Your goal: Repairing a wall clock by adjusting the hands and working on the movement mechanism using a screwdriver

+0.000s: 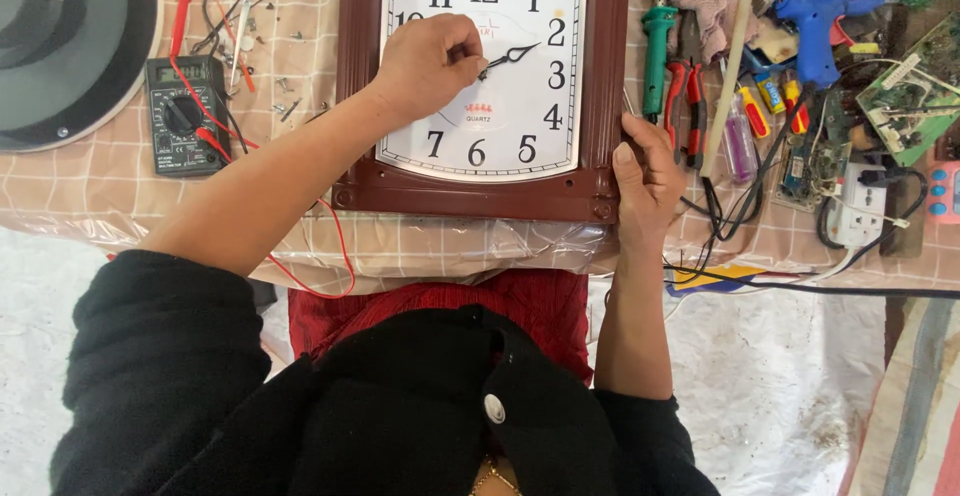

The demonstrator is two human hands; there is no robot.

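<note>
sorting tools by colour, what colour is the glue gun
Blue glue gun, clearest in the head view.

A black multimeter (181, 116) lies on the table left of the clock; its small rectangular screen (180, 72) sits along the top edge, grey-green and dim, with red leads crossing the body below. At the far right edge a pink device (945, 194) is cut off by the frame; it shows blue round buttons and what may be a pale screen, too cropped to be sure. Among the tools right of the clock lies a small yellow and blue package (769, 91), oblong.
</note>
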